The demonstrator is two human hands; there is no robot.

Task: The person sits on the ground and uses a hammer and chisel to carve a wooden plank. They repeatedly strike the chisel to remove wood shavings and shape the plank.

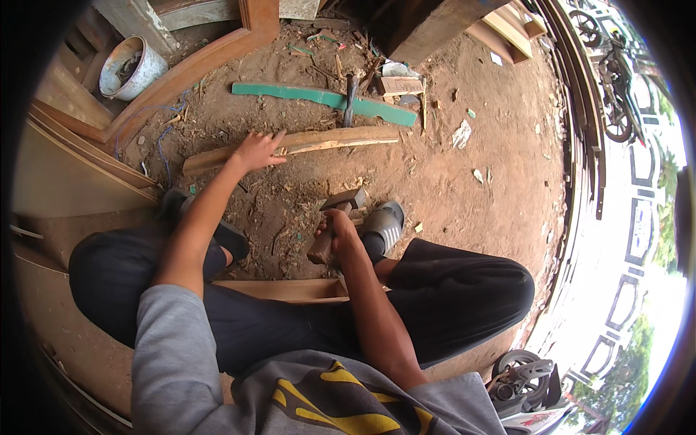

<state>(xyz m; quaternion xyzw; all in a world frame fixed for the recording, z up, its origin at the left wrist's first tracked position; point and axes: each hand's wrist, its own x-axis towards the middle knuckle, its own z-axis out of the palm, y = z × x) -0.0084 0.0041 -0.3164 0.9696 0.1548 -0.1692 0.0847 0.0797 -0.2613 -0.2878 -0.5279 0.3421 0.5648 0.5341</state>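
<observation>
My left hand [259,151] rests on a long, slightly curved wooden strip [341,139] lying on the dirt, its fingers stretched out and apart. In my right hand [337,228] is a hammer [344,200] with a blocky head and a thick wooden handle, held low between my legs, apart from the strip. Beyond the strip lies a green-painted board [290,93] with a wavy edge. A dark, narrow bar-like tool [350,100] lies across that board; its exact kind is unclear.
Wood chips litter the dirt floor. A paint-stained white bucket [133,69] stands at the far left beside a brown wooden frame [181,71]. Below me is a wooden piece [290,290]. Long boards [580,109] run along the right, with a motorcycle [616,87] beyond.
</observation>
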